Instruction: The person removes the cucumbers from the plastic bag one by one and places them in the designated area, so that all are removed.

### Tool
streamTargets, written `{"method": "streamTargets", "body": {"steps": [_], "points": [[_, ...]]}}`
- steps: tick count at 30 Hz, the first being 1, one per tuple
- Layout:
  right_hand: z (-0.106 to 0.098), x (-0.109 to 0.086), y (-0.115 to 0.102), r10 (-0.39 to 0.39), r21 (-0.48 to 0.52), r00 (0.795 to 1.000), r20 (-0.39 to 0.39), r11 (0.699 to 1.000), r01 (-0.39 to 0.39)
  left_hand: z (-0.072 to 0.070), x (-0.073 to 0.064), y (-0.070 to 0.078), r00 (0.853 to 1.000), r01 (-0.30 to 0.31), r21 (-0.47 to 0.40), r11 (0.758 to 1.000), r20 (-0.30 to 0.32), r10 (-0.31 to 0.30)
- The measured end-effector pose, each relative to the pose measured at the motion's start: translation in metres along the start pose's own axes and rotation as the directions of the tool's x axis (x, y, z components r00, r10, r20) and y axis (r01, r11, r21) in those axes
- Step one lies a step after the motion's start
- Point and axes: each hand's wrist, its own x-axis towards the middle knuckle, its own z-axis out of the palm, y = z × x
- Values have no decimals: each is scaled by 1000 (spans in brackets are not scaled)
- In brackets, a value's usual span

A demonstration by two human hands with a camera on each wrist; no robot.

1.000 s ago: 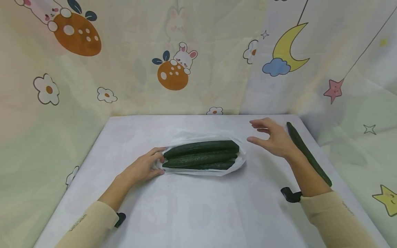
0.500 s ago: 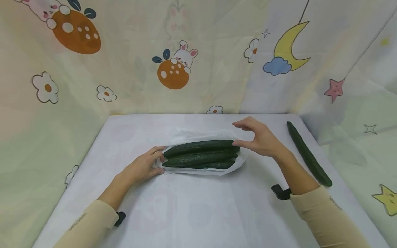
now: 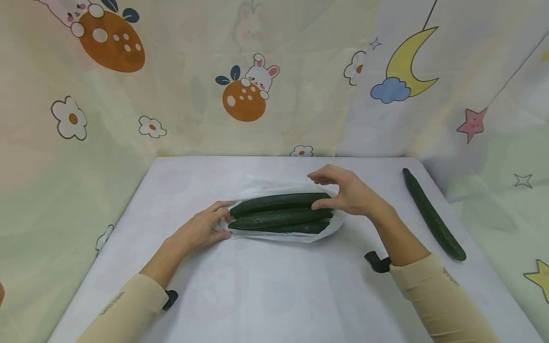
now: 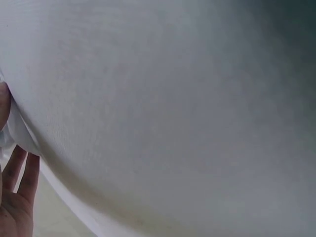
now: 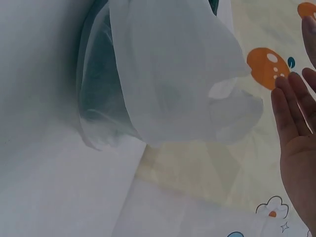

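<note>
A white, see-through plastic bag (image 3: 337,225) lies near the middle of the white table (image 3: 274,286), its opening facing up. In it, three green cucumbers (image 3: 279,216) show, side by side and touching, stretched from 9 to 3 o'clock. The one toward 12 o'clock and the middle one show along most of their length; the one toward 6 o'clock is partly hidden behind the plastic. The bag forms a thin, crumpled rim around them, and the right wrist view shows dark green through its film.

At the bag's 9 o'clock end, the left hand (image 3: 205,228) holds the plastic, fingers curled on the far side and thumb on the near side. The right hand (image 3: 349,193) hovers over the 3 o'clock end with nothing in its grasp; its fingers lie close together, lightly bent, and the thumb stands well apart from them. The right wrist view shows it apart from the bag.

Outside the bag, at 3 o'clock and beyond the right hand, a single cucumber (image 3: 433,216) lies on the table, slanting from 11 to 5 o'clock. A patterned cloth (image 3: 193,57) hangs behind at 12 o'clock.
</note>
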Motion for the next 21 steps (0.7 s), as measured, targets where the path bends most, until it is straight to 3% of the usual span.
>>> {"method": "streamTargets", "body": {"steps": [13, 21], "points": [[24, 17, -3, 124, 66, 978, 170, 988, -137, -2, 2, -1, 1000, -3, -15, 1000, -1, 3], [37, 24, -6, 205, 49, 929, 309, 972, -231, 0, 1, -1, 1000, -11, -12, 1000, 0, 11]]}}
